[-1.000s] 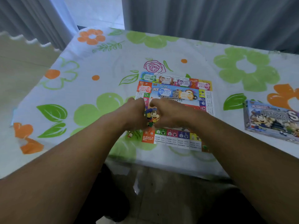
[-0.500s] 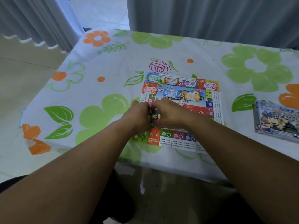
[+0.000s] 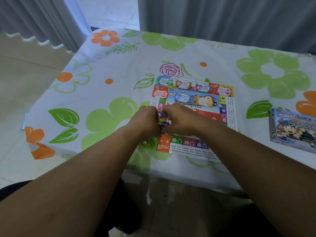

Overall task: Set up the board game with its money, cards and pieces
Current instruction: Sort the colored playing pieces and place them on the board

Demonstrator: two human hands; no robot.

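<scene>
The colourful game board (image 3: 196, 149) lies flat on the flowered tablecloth near the table's front edge. Several small stacks of play money (image 3: 203, 101) lie on its far rows and centre. My left hand (image 3: 145, 121) and my right hand (image 3: 181, 119) meet over the board's near-left part. Between them they pinch a small colourful piece sheet (image 3: 164, 123) printed with a cartoon figure. Most of that sheet is hidden behind my fingers.
The game box (image 3: 293, 128) lies on the table at the right edge of view. The table (image 3: 106, 93) drops off to a tiled floor at the left and front. Grey curtains hang behind it.
Both hands have stayed together on the small colourful sheet over the board. The view has drifted slightly, so the board and box sit a little further right.
</scene>
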